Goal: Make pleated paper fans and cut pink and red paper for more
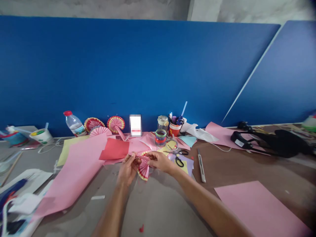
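Observation:
A pleated paper fan, pink with a red and yellow rim, is held up between both hands above the table. My left hand is closed on a folded pink part at the fan's left side. From the right, my right hand pinches the fan near its upper edge, with the fingers closed. The fingers hide part of the folds. Just beyond my left hand lies a red paper sheet. Black-handled scissors rest on coloured paper beside my right hand.
Finished-looking round fans lean at the blue partition, near a bottle. Tape rolls and a pen cup stand mid-back. A utility knife and pink sheets lie right; a large pink sheet lies left.

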Tool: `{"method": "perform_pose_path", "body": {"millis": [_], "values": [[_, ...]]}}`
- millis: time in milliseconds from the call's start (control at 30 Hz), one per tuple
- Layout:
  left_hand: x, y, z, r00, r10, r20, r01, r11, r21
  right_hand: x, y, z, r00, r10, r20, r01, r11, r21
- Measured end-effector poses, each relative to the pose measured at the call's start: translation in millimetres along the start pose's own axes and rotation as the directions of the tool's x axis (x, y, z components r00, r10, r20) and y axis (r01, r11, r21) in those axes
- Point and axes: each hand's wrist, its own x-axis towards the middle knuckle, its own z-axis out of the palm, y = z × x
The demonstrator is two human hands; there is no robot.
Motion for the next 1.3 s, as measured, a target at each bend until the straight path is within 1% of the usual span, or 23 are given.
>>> {"method": "perform_pose_path", "body": {"millis": [67, 100, 233, 433, 467, 500, 567, 600, 667, 700, 733, 800, 900, 967, 1033, 1100, 1167, 1233, 1300], "values": [[-1.2, -0.8, 2.2, 1.000, -0.004, -0.001, 0.004, 1.000, 0.009, -2.2, 0.2, 4.2, 0.992, -0.076, -0.105, 0.063, 0.991, -0.121], [-1.5, -0.9, 2.6, 1.000, -0.003, -0.003, 0.003, 1.000, 0.018, -3.3, 0.0, 5.7, 0.985, -0.097, -0.144, 0.074, 0.985, -0.156], [0.3, -0.5, -1.3, 1.000, -0.004, -0.008, 0.004, 0.996, 0.088, -7.3, -0.9, 5.2, 0.967, -0.102, -0.234, 0.060, 0.982, -0.182], [8.4, -3.3, -6.4, 1.000, -0.003, 0.014, -0.001, 0.970, 0.244, -5.6, -2.7, -10.8, 0.943, -0.085, -0.321, 0.020, 0.980, -0.198], [9.7, -4.7, -6.1, 1.000, 0.015, 0.026, -0.022, 0.957, 0.290, -4.8, -3.1, -13.2, 0.937, -0.088, -0.339, 0.017, 0.979, -0.205], [10.4, -6.2, -5.6, 0.997, 0.050, 0.055, -0.068, 0.919, 0.389, -4.1, -3.5, -14.9, 0.929, -0.092, -0.358, 0.014, 0.977, -0.214], [10.6, -9.2, -4.9, 0.989, 0.080, 0.124, -0.136, 0.820, 0.555, -2.8, -4.6, -15.4, 0.917, -0.103, -0.386, 0.007, 0.970, -0.242], [10.2, -10.4, -4.9, 0.983, 0.075, 0.165, -0.163, 0.761, 0.627, -2.2, -5.3, -14.7, 0.915, -0.107, -0.390, 0.003, 0.966, -0.258], [8.7, -11.5, -5.7, 0.973, 0.043, 0.226, -0.196, 0.669, 0.717, -1.1, -6.9, -13.4, 0.917, -0.110, -0.384, -0.010, 0.955, -0.297], [7.8, -11.4, -6.2, 0.970, 0.041, 0.240, -0.209, 0.641, 0.738, -0.6, -7.7, -14.1, 0.918, -0.109, -0.381, -0.021, 0.947, -0.321], [6.9, -10.8, -6.5, 0.968, 0.054, 0.243, -0.222, 0.632, 0.742, -0.2, -8.6, -16.4, 0.918, -0.107, -0.383, -0.037, 0.936, -0.349], [4.7, -8.8, -5.8, 0.966, 0.113, 0.231, -0.248, 0.651, 0.717, -0.4, -9.8, -27.2, 0.909, -0.104, -0.405, -0.082, 0.905, -0.417], [0.5, -6.0, -1.5, 0.962, 0.168, 0.215, -0.270, 0.701, 0.660, -5.0, -9.2, -56.7, 0.893, -0.092, -0.441, -0.183, 0.821, -0.541], [-2.4, -5.8, 2.3, 0.965, 0.154, 0.213, -0.256, 0.732, 0.631, -12.1, -6.3, -77.9, 0.904, -0.044, -0.425, -0.260, 0.731, -0.631], [-4.7, -7.2, 5.3, 0.970, 0.122, 0.212, -0.229, 0.760, 0.608, -21.4, -1.7, -93.6, 0.918, 0.035, -0.396, -0.331, 0.617, -0.714], [-6.1, -9.5, 6.8, 0.972, 0.098, 0.212, -0.208, 0.774, 0.598, -30.7, 3.8, -101.6, 0.924, 0.107, -0.366, -0.369, 0.493, -0.788], [-6.4, -11.9, 6.9, 0.974, 0.087, 0.209, -0.197, 0.779, 0.595, -37.2, 8.9, -103.9, 0.923, 0.169, -0.344, -0.383, 0.379, -0.842], [-5.8, -14.0, 6.2, 0.975, 0.085, 0.206, -0.193, 0.788, 0.584, -40.0, 12.8, -103.8, 0.919, 0.222, -0.326, -0.381, 0.288, -0.878], [-4.7, -15.8, 5.2, 0.974, 0.085, 0.210, -0.193, 0.792, 0.579, -39.6, 15.2, -103.9, 0.916, 0.263, -0.304, -0.365, 0.225, -0.903]]}}
